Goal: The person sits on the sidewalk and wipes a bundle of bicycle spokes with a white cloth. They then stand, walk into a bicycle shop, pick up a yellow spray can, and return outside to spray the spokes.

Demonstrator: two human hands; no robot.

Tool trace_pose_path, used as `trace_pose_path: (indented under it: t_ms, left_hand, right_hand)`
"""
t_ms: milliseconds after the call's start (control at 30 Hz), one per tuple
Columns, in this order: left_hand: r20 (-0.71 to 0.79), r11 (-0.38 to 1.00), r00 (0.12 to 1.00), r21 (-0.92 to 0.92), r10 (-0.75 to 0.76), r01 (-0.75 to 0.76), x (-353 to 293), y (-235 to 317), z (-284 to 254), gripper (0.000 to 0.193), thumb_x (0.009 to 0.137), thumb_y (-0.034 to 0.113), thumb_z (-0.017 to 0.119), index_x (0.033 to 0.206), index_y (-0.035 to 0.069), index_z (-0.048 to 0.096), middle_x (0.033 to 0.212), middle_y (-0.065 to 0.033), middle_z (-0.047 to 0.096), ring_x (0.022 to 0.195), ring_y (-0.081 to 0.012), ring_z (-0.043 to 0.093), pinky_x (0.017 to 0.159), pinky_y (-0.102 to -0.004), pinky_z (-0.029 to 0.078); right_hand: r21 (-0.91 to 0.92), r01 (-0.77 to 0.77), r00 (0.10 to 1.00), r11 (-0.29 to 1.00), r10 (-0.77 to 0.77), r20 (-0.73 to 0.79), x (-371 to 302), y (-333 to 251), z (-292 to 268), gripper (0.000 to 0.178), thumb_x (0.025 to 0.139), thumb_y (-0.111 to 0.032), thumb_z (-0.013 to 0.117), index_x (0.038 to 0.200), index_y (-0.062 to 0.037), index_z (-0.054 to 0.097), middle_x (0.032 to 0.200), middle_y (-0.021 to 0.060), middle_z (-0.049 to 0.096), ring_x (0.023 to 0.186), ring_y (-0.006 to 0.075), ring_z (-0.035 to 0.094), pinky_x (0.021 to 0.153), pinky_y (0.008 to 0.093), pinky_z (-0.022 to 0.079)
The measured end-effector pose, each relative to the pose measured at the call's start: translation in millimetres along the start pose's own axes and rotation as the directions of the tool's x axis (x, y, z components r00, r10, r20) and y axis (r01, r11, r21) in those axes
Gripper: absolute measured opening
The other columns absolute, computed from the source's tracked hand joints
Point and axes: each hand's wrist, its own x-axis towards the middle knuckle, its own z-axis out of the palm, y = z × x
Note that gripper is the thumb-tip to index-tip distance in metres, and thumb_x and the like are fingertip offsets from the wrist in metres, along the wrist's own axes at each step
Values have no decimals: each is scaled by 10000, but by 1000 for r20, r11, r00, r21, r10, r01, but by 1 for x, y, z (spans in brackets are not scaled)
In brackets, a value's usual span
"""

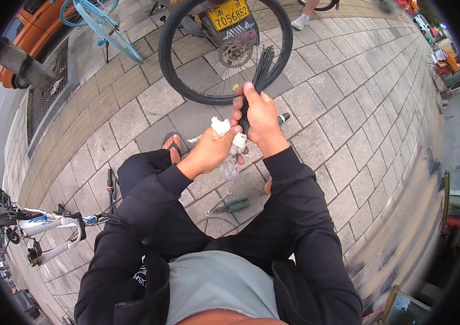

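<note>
A bundle of thin black spokes (264, 66) slants up and away from my hands, toward the bicycle wheel beyond. My right hand (265, 119) is closed round its middle, thumb on top. My left hand (212, 150) pinches a crumpled white tissue (221, 127) at the bundle's lower end, where the tissue wraps against the spokes. Part of the left fingers is hidden behind the tissue and bundle. Clear plastic (230, 172) hangs just below. Upright beyond my hands stands the wheel, with a black tyre (214, 99) and a disc rotor (235, 52).
Green-handled pliers (236, 205) lie on the paving between my legs, beside a small wrench (208, 213). A white bicycle (51, 225) is at the left, a light blue one (97, 24) at the far left. Behind the wheel is a yellow plate (228, 14); someone's white shoe (300, 22) is beyond.
</note>
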Motion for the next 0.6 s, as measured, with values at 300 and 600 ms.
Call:
trace_pose_path:
  t_ms: [300, 600]
  left_hand:
    - [317, 933, 947, 352, -41, -77, -26, -5, 1, 428, 1134, 397, 482, 1044, 16, 655, 862, -83, 730, 638, -159, 676, 598, -312, 568]
    - [-173, 998, 983, 26, 67, -63, 3, -11, -36, 480, 1111, 483, 524, 1096, 36, 697, 920, -10, 705, 800, -85, 616, 691, -288, 506]
  right_hand:
    - [-24, 172, 985, 985, -172, -19, 1, -39, -22, 348, 1114, -359, 542, 1083, -13, 569, 674, -9, 461, 500, 93, 414, 437, 281, 356]
    - [-492, 414, 874, 766, -486, -22, 5, -30, -21, 274, 1118, -273, 544, 987, -36, 589, 672, -54, 482, 512, 27, 381, 448, 254, 306]
